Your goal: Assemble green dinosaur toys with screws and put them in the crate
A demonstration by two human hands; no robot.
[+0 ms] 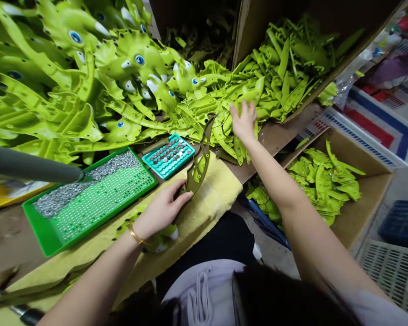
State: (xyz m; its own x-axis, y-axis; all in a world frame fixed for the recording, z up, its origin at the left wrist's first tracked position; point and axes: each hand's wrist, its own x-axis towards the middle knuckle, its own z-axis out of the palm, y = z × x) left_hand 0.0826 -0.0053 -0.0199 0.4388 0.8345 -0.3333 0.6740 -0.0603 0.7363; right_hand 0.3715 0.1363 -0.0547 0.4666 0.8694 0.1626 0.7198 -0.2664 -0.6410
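My left hand (163, 206), with a gold bracelet at the wrist, pinches the lower end of a curved dark-olive plastic part (204, 136) between thumb and fingers. A bright green plastic piece (199, 168) with small round posts shows along its inner side. The part sits over a yellow cloth (221, 181). Beneath my left wrist lies a green moulded piece (159, 240) with dark dots, partly covered by the hand. My right hand (244, 121) is stretched out to the pile of long green plastic parts (224, 97), fingers apart and nothing visible in them.
Small metal screws fill part of a green perforated tray (98, 199). A teal tray (168, 156) holds rows of small metal discs. Green dinosaur-head shells (139, 59) are heaped at left. Cardboard boxes (374, 190) of green parts stand right; a grey pole (30, 165) crosses the left side.
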